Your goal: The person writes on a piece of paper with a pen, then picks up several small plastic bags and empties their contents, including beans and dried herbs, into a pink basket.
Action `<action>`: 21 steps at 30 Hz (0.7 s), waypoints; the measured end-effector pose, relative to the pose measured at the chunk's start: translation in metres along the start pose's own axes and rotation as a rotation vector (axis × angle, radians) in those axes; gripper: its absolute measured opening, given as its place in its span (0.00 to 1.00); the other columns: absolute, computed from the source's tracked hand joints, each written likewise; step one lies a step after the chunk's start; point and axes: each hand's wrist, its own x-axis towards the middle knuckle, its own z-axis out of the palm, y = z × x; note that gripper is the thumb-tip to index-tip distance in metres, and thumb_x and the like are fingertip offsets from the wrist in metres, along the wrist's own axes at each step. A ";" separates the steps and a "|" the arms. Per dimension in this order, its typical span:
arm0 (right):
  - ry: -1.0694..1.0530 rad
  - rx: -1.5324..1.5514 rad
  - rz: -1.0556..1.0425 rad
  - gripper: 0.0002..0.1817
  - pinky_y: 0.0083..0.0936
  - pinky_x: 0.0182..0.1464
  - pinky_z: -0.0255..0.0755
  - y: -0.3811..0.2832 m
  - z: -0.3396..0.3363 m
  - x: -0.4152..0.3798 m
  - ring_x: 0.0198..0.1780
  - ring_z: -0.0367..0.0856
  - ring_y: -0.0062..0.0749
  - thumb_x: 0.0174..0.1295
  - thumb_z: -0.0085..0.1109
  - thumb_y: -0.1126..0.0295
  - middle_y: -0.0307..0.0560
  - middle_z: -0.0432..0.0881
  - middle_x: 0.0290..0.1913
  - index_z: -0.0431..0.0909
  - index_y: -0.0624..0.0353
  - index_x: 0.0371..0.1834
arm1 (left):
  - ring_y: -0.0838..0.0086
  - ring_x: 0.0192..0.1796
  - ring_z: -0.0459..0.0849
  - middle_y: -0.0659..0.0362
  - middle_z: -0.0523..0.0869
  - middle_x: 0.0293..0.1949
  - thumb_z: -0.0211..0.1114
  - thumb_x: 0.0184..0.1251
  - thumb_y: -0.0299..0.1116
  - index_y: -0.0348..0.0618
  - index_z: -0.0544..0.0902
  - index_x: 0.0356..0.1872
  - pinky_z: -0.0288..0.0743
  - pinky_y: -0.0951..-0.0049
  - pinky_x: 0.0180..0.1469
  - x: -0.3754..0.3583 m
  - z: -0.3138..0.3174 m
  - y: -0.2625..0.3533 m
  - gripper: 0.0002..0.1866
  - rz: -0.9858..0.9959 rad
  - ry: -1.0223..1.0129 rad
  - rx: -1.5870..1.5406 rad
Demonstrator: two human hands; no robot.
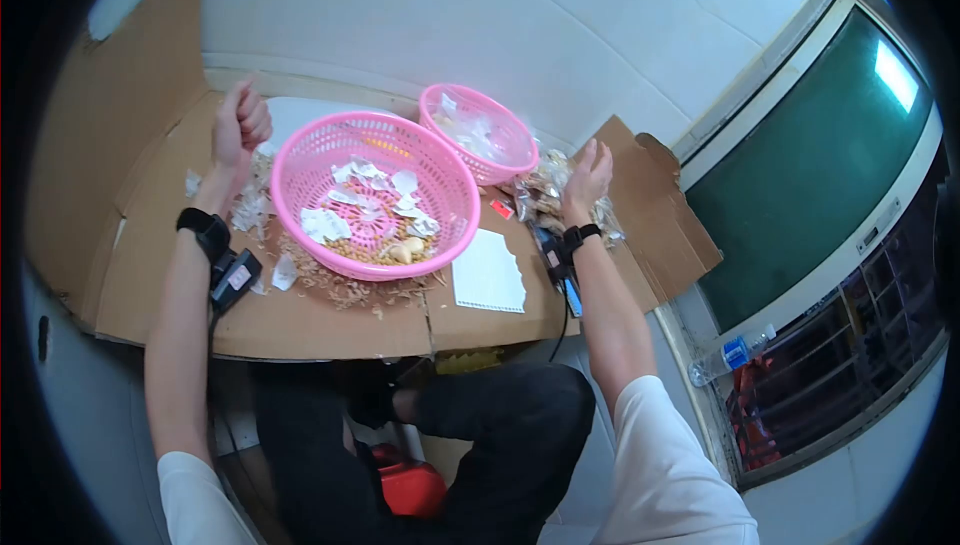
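My left hand [240, 123] is raised beside the large pink basket [455, 170], its fingers curled closed; whatever may be inside them is hidden. Torn white paper [325, 226], small tan pieces and a few pale lumps [405, 250] lie in that basket. On the other side, my right hand [590, 180] is up with its fingers stretched out, holding nothing, near a pile of clear plastic bags [545, 190]. A smaller pink basket [518, 167] with clear plastic in it stands behind the large one. A torn-edged white sheet [488, 273] lies on the cardboard.
Cardboard [300, 330] covers the work surface, with upright flaps left and right. Brown shreds [360, 293] are scattered before the large basket. A dark device with a cable [553, 257] lies below my right wrist. A plastic bottle [733, 353] rests by the window at the right.
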 end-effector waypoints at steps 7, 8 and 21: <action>0.016 0.143 -0.019 0.28 0.44 0.74 0.46 -0.003 -0.003 -0.006 0.72 0.64 0.48 0.74 0.44 0.49 0.54 0.71 0.69 0.72 0.62 0.64 | 0.85 0.13 0.47 0.73 0.50 0.11 0.54 0.77 0.47 0.58 0.51 0.14 0.43 0.77 0.18 -0.005 0.002 -0.003 0.30 -0.037 0.028 0.047; 0.021 0.138 -0.005 0.28 0.44 0.74 0.46 -0.001 -0.003 -0.008 0.71 0.64 0.48 0.74 0.44 0.49 0.54 0.72 0.68 0.72 0.62 0.63 | 0.85 0.13 0.47 0.73 0.50 0.11 0.54 0.77 0.47 0.58 0.51 0.14 0.43 0.77 0.18 -0.006 0.002 -0.004 0.30 -0.048 0.026 0.050; 0.093 1.008 0.110 0.39 0.35 0.79 0.47 -0.094 -0.033 0.044 0.77 0.55 0.40 0.76 0.33 0.43 0.59 0.60 0.74 0.57 0.70 0.73 | 0.82 0.18 0.48 0.70 0.50 0.14 0.49 0.79 0.42 0.55 0.54 0.16 0.46 0.75 0.23 -0.003 0.008 0.007 0.26 0.022 0.075 -0.067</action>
